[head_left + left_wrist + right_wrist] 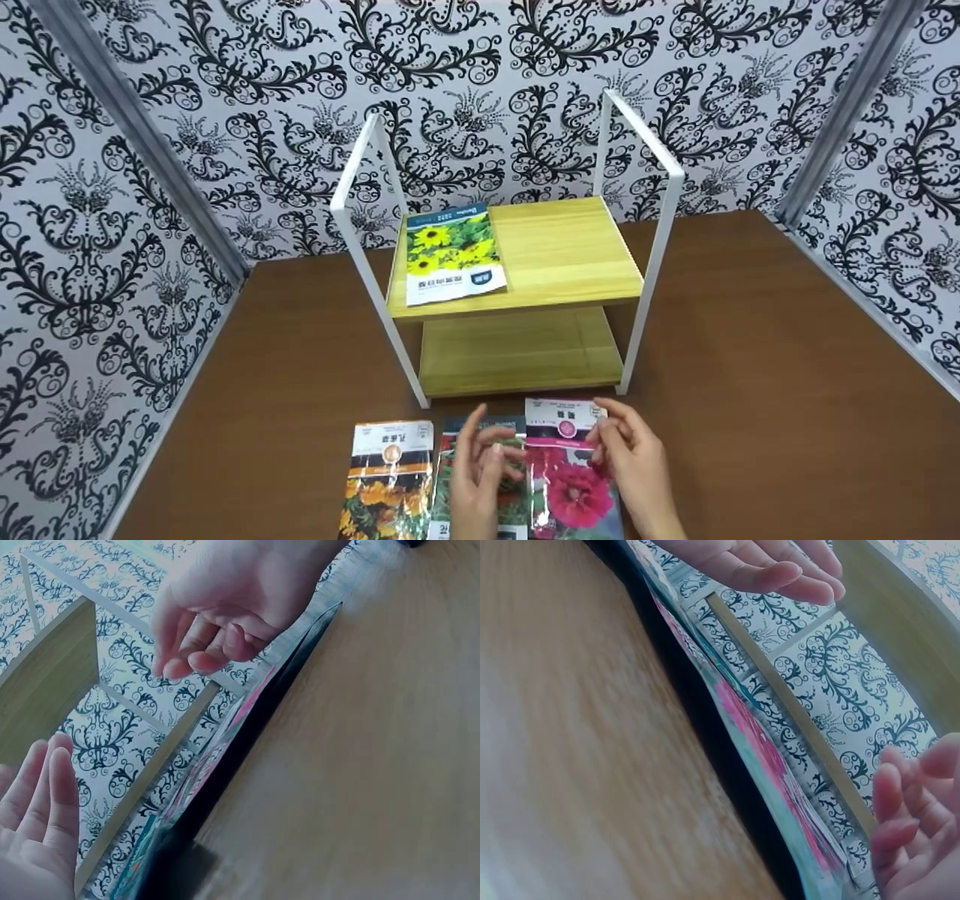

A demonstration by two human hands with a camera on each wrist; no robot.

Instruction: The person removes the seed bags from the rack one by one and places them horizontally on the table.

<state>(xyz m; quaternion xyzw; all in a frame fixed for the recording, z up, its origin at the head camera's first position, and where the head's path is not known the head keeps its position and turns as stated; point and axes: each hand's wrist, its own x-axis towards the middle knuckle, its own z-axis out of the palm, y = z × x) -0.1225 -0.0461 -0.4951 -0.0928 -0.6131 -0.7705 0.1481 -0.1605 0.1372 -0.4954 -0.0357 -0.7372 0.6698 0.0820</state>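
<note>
Three flower seed packets lie side by side on the brown table in the head view. The left one has orange blooms (382, 480), the middle one is green and red (442, 491), and the right one shows a large pink flower (574, 491). Over the middle packet hovers my left hand (480, 472), fingers spread and relaxed, and it partly hides that packet. My right hand (634, 457) is above the right edge of the pink packet with loosely bent fingers. Both wrist views show the left hand (37, 817) and right hand (922, 817) raised off the packets, holding nothing.
Behind the packets stands a two-tier wooden shelf (562, 255) with white metal side frames (656, 247). A yellow-flower packet (454, 255) lies on the left of its upper board. Patterned black-and-white panels (465, 97) enclose the brown table (750, 360) at the back and sides.
</note>
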